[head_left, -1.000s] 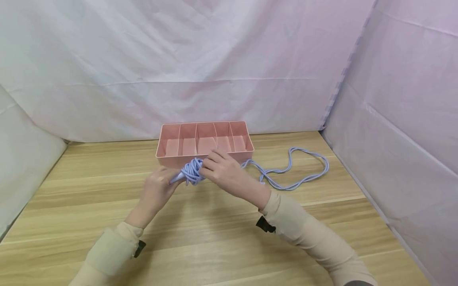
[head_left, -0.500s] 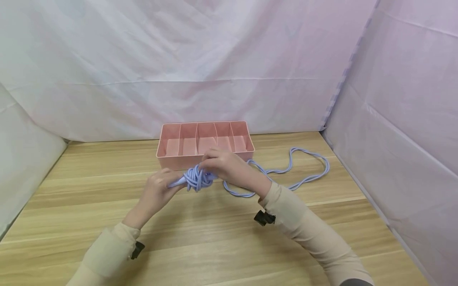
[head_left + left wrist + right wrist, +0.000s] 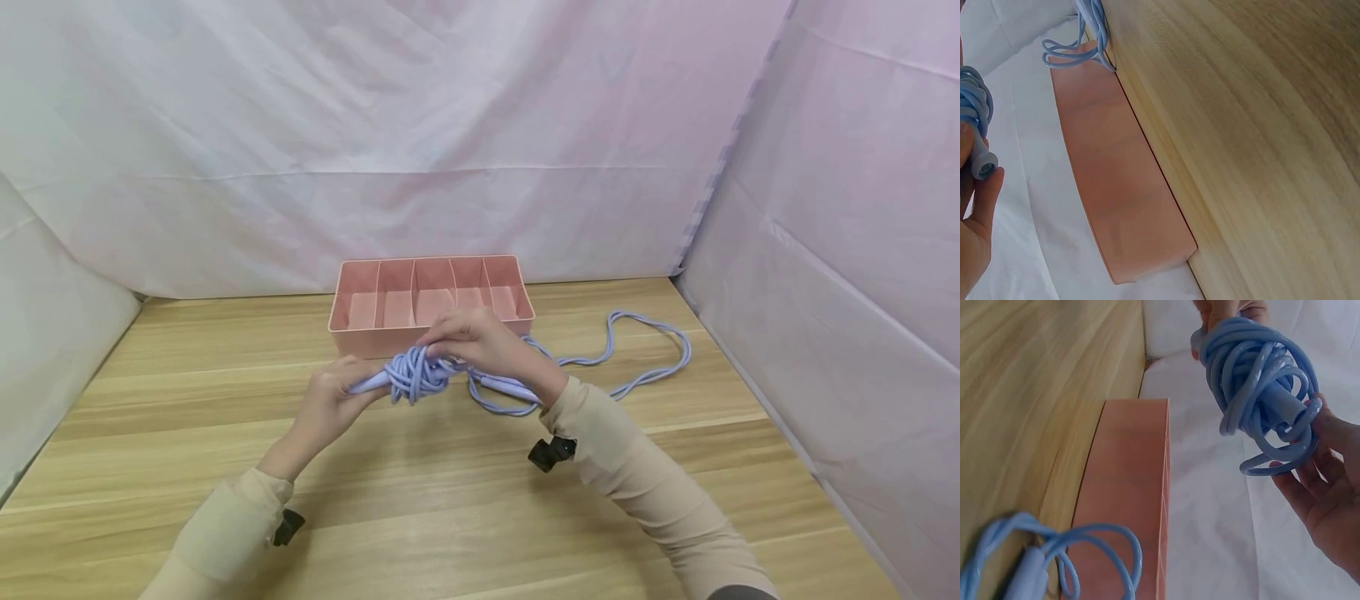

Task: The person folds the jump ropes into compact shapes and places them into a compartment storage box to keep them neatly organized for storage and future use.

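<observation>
A blue jump rope (image 3: 412, 374) is wound in a thick bundle round one of its handles (image 3: 985, 164). My left hand (image 3: 330, 402) grips that handle's end, left of the bundle. On the other side, my right hand (image 3: 480, 343) pinches loops of the cord (image 3: 1285, 453) with thumb and fingers. Both hands hold the bundle in the air in front of the pink box. The second handle (image 3: 506, 386) hangs or lies under my right hand, with cord looping beside it. In the right wrist view this second handle (image 3: 1027, 575) shows at the lower left.
Behind the hands stands a pink divided box (image 3: 375, 340) with several compartments. The rest of the cord (image 3: 648, 379) trails in a loop on the wooden table (image 3: 420, 517) to the right. White cloth (image 3: 420, 125) hangs at the back and both sides.
The bundle has come slightly lower and nearer. My right hand has shifted along its right end, and the second handle and a loop of cord now show below that hand.
</observation>
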`<move>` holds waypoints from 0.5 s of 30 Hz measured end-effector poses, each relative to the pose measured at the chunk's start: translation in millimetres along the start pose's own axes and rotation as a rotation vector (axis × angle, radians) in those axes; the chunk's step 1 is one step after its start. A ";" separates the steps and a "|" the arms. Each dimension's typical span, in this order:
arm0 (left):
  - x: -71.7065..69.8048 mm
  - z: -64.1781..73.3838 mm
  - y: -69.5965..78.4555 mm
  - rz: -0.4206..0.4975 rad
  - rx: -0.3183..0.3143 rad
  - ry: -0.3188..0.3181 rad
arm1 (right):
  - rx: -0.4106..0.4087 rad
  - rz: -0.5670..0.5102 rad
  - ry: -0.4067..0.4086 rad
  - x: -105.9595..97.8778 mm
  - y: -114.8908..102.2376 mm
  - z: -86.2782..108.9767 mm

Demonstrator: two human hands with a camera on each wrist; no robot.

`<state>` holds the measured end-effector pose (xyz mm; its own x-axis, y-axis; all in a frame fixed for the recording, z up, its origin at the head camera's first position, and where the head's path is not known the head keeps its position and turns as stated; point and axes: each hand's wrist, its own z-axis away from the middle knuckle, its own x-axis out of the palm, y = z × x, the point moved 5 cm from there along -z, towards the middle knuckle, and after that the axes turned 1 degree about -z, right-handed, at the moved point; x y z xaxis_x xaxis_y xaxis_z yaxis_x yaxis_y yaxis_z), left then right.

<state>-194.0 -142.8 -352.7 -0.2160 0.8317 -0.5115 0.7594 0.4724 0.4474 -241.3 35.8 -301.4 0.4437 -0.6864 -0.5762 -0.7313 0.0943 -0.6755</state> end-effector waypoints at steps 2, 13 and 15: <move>0.5 0.4 -2.1 0.036 -0.052 -0.001 | 0.087 -0.101 0.038 0.3 2.8 -0.5; 4.7 4.1 -13.4 0.166 -0.286 -0.007 | 0.456 -0.281 0.315 6.4 13.9 2.1; 5.2 5.5 -15.9 0.185 -0.335 -0.011 | 0.538 -0.316 0.377 7.5 16.5 5.3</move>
<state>-203.8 -147.6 -366.5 -0.0859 0.9095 -0.4066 0.5416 0.3852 0.7472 -247.2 36.0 -319.3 0.3121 -0.9320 -0.1844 -0.1985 0.1259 -0.9720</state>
